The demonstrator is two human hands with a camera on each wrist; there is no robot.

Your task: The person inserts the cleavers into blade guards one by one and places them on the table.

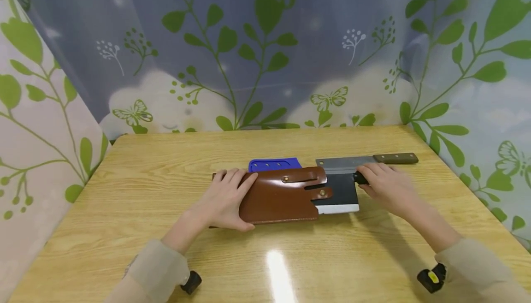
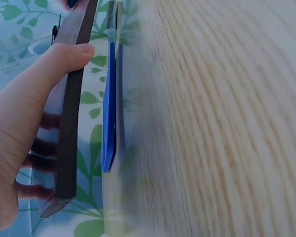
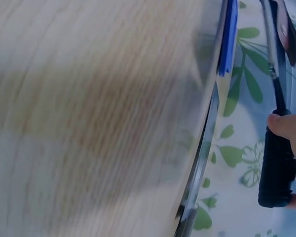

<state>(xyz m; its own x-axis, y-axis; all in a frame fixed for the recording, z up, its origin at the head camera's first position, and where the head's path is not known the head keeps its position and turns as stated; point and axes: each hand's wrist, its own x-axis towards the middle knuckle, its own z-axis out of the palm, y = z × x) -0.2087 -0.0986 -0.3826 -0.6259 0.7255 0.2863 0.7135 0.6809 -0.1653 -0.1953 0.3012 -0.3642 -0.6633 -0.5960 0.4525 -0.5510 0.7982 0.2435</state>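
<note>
My left hand [image 1: 226, 199] grips the closed end of a brown leather sheath [image 1: 282, 197], fingers over its far edge and thumb at the near edge. In the left wrist view the sheath's dark edge [image 2: 70, 128] stands apart from the tabletop. Partly inside the sheath is a cleaver [image 1: 342, 190], its dark blade and bright cutting edge showing at the open right end. My right hand [image 1: 387, 187] holds the cleaver by its black handle [image 3: 277, 163]. Two snap straps [image 1: 322, 193] lie at the sheath's mouth; the rest of the blade is hidden inside.
Behind the sheath, a blue plastic blade guard [image 1: 274, 163] lies on the wooden table [image 1: 166, 155]. To its right lies a second knife [image 1: 396, 158] with a brown riveted handle. A leaf-patterned curtain [image 1: 232, 54] hangs along the table's back and sides.
</note>
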